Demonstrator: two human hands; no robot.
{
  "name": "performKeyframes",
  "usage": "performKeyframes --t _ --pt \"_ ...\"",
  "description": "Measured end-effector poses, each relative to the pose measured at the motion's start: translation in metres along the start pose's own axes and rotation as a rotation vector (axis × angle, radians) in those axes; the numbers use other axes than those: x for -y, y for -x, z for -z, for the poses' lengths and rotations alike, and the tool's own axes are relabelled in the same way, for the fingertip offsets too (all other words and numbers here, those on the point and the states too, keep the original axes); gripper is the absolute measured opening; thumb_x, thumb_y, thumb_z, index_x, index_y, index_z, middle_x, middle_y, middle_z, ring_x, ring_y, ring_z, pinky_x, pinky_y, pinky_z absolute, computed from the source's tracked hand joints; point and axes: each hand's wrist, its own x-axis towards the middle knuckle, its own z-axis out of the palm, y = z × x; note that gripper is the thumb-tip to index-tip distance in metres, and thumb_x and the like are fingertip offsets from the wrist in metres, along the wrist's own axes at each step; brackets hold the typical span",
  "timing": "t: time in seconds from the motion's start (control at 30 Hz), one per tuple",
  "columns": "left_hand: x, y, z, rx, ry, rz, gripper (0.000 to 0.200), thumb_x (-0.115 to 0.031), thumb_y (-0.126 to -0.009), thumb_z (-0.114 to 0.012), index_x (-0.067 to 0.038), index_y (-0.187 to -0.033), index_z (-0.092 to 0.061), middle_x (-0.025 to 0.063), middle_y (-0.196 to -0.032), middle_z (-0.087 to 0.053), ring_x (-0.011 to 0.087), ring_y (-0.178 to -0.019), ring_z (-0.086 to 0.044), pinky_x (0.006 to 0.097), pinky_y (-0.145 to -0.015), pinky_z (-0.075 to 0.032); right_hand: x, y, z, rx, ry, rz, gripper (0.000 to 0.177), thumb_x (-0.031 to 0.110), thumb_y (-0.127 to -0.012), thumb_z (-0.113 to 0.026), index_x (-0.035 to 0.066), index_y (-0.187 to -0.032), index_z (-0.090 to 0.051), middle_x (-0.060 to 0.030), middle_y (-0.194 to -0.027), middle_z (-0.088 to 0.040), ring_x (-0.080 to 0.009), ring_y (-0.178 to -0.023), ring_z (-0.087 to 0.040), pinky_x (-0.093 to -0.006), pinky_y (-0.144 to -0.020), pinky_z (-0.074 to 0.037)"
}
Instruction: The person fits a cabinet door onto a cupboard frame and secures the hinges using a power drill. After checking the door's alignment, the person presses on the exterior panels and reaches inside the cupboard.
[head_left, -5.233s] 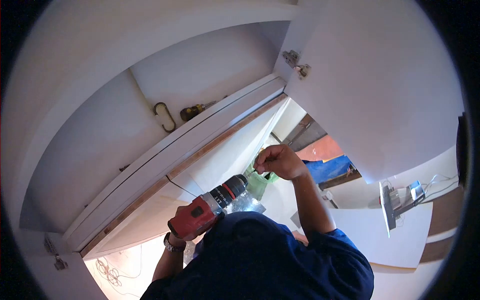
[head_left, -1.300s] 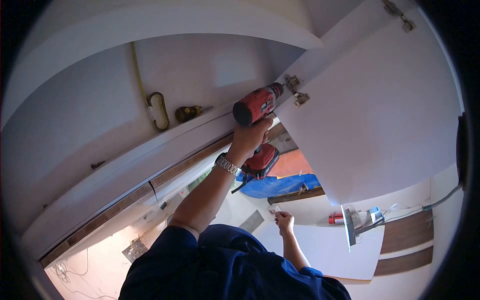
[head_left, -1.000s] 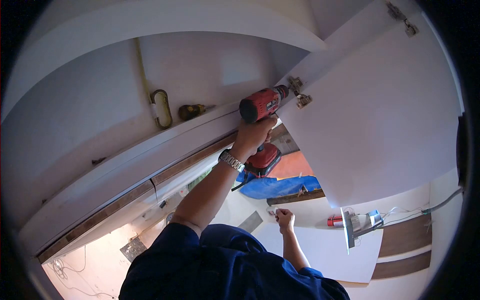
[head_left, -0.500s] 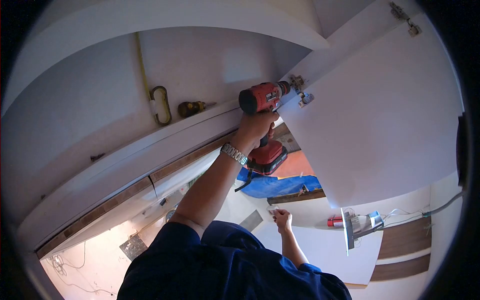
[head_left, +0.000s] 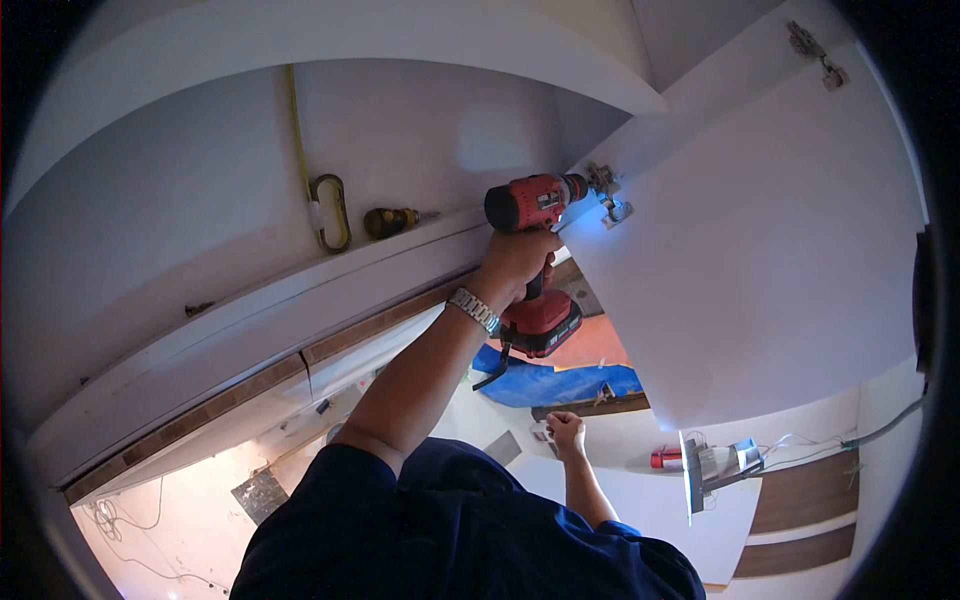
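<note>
Drill in L hand, bit hidden at hinge; R hand unclear.

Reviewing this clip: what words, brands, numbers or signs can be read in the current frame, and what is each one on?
Nothing can be read as it stands.
Drill, gripped by the left hand: dark nameplate with pale lettering on the red body, too blurred to read.
Red battery pack at the drill's foot: no legible print.
Red can lower right: too small to tell any label.
Cabinet door: plain white, no text.
</note>
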Motion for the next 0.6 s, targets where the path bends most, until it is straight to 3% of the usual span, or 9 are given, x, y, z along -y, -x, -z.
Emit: performKeyframes --t 0.13,0.33,0.43,0.6 --pt "0.007 -0.010 0.003 0.029 0.034 0.026 0.012 -0.010 -0.078 -0.068 -0.007 -0.073 -0.057 0.0041 -0.054 -0.053 0.0159 -0.043 -0.052 0.0309 -0.042 -0.046 0.014 -0.005 -0.002 -0.001 -0.032 0.005 0.015 0.012 -0.083 -0.070 -0.002 -0.088 -0.065 -0.0042 -0.071 -0.063 -0.0102 -0.059 -0.057 -0.0243 -0.052 -0.046" --pt "0.007 -0.011 0.000 0.017 0.116 0.052 0.012 -0.010 -0.080 -0.066 -0.008 -0.074 -0.056 0.0036 -0.056 -0.053 0.0158 -0.044 -0.052 0.0310 -0.042 -0.046 0.035 -0.023 -0.006 0.080 -0.111 0.042 0.019 0.009 -0.087 -0.066 -0.002 -0.102 -0.063 -0.0041 -0.078 -0.062 -0.0109 -0.063 -0.056 -0.0240 -0.056 -0.046" --pt "0.008 -0.014 -0.003 0.041 0.230 0.126 0.013 -0.010 -0.081 -0.065 -0.009 -0.073 -0.055 0.0032 -0.056 -0.053 0.0156 -0.043 -0.052 0.0313 -0.043 -0.046 0.057 -0.033 -0.017 0.142 -0.112 0.083 0.023 0.008 -0.090 -0.061 -0.003 -0.110 -0.062 -0.0043 -0.080 -0.061 -0.0111 -0.063 -0.056 -0.0252 -0.058 -0.048" --pt "0.005 -0.018 0.001 0.112 0.246 0.147 0.014 -0.010 -0.082 -0.065 -0.010 -0.074 -0.054 0.0033 -0.057 -0.052 0.0163 -0.043 -0.051 0.0329 -0.045 -0.047 0.116 -0.025 -0.033 0.180 -0.213 0.162 0.021 0.009 -0.092 -0.059 -0.002 -0.110 -0.062 -0.0062 -0.085 -0.064 -0.0124 -0.067 -0.059 -0.0266 -0.062 -0.050"
